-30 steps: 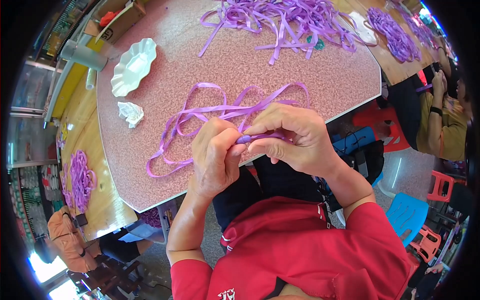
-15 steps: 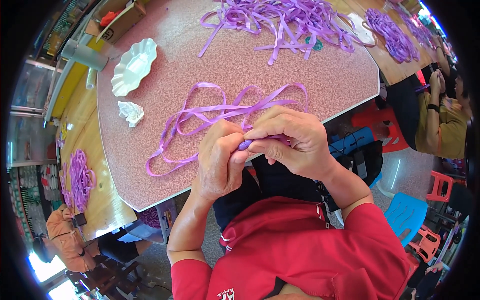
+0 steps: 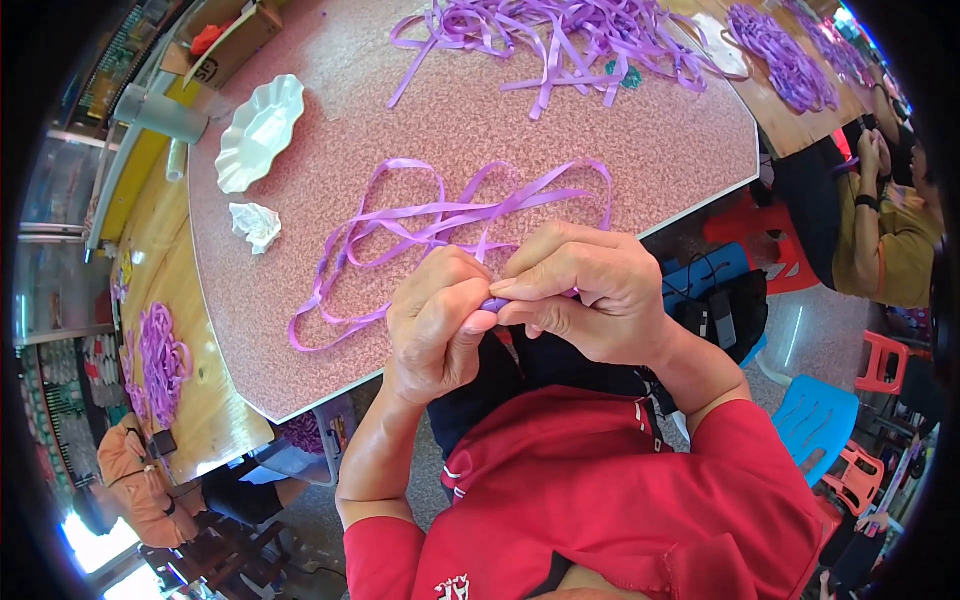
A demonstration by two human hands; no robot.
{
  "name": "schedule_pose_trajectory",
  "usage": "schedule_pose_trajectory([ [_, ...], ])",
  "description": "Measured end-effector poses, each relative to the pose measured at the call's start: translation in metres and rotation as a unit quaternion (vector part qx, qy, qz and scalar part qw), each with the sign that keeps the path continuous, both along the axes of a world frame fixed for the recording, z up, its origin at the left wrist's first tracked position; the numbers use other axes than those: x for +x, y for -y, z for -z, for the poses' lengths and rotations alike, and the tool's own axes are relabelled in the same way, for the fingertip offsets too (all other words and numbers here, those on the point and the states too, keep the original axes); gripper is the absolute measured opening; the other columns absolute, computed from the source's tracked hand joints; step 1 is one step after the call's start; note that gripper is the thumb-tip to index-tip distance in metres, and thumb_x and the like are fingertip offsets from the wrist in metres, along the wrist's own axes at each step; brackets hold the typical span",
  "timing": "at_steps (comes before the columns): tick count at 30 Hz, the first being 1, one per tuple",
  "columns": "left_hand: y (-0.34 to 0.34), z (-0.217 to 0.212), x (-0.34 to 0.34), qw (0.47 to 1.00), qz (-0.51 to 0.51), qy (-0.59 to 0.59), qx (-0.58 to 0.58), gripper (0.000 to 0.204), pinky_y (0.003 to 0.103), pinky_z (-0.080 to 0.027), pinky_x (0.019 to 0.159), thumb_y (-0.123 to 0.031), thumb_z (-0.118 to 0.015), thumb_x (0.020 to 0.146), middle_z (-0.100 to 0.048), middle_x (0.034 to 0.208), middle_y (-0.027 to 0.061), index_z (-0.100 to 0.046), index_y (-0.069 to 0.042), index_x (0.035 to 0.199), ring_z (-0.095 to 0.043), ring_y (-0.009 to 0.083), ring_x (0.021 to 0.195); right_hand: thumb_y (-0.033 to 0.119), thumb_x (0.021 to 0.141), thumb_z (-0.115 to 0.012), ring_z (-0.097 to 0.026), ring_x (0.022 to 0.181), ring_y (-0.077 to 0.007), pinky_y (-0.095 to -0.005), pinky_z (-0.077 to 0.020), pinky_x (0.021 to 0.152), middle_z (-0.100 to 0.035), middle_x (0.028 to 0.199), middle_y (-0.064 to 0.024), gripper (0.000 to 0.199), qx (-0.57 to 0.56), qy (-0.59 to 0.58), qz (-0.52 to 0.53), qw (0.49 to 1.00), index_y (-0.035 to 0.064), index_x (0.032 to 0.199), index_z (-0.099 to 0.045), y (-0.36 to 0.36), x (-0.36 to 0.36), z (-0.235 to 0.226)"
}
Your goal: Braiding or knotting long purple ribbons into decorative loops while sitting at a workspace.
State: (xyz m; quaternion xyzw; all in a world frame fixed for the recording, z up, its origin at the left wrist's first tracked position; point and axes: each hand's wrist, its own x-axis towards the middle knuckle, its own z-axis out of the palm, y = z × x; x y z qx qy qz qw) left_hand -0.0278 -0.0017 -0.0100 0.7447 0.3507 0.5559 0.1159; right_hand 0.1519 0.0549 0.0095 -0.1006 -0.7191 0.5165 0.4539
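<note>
Both my hands meet over the near edge of the table, pinching a purple ribbon [image 3: 495, 304] between thumbs and fingers. A small darker purple lump, perhaps a knot, shows between the fingertips. My left hand [image 3: 437, 322] is closed on it from the left. From the right, my right hand [image 3: 590, 290] grips it, thumb below and fingers above. The rest of the ribbon lies in loose loops on the pink speckled tabletop [image 3: 300, 260] beyond my hands. What sits inside my fingers is mostly hidden.
A tangled heap of purple ribbons [image 3: 560, 45] covers the far side. A white scalloped dish [image 3: 260, 132] and a crumpled tissue [image 3: 256, 227] are at the left. More ribbon bundles [image 3: 160, 360] lie on wooden tables. Other people sit left and right; a blue chair [image 3: 815, 425] stands right.
My hands have stayed together, shifting only slightly, and the fingers cover more of the purple lump. The whole view has moved a little.
</note>
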Motion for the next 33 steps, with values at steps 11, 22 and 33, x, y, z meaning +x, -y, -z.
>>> schedule_pose_trajectory([
  [11, 0.005, -0.015, 0.009, 0.961, 0.014, 0.103, -0.255, 0.025, 0.031, -0.044, 0.058, -0.024, -0.055, 0.099, -0.061, 0.081, 0.0103, -0.059, 0.0, 0.095, -0.058, 0.0205, 0.066, 0.004, 0.08, -0.076, -0.066, 0.073, -0.0216, -0.0297, -0.0527, 0.061, -0.068, 0.091, -0.0124, 0.018, 0.191, -0.016, 0.101, 0.976, -0.0002, 0.095, -0.069, -0.015, -0.002, 0.008],
  [22, -0.001, -0.018, -0.043, 0.926, -0.229, -0.207, -0.219, 0.04, 0.047, -0.032, 0.106, -0.007, -0.064, 0.085, -0.05, 0.128, 0.0152, -0.057, -0.006, 0.125, -0.044, 0.0353, 0.123, 0.005, 0.088, -0.067, -0.066, 0.086, -0.0172, -0.0282, -0.0519, 0.072, -0.068, 0.103, -0.0109, 0.02, 0.111, 0.16, 0.287, 0.938, 0.0034, 0.107, -0.071, -0.11, 0.039, 0.007],
  [33, 0.007, -0.007, -0.025, 0.925, -0.263, -0.21, -0.178, 0.041, 0.049, -0.029, 0.11, -0.007, -0.064, 0.086, -0.047, 0.135, 0.0158, -0.057, -0.008, 0.126, -0.038, 0.0377, 0.133, 0.021, 0.087, -0.065, -0.067, 0.09, -0.0291, -0.0385, -0.0512, 0.079, -0.069, 0.101, -0.0141, 0.021, 0.224, 0.321, 0.434, 0.812, 0.0072, 0.101, -0.073, -0.279, 0.046, 0.018],
])
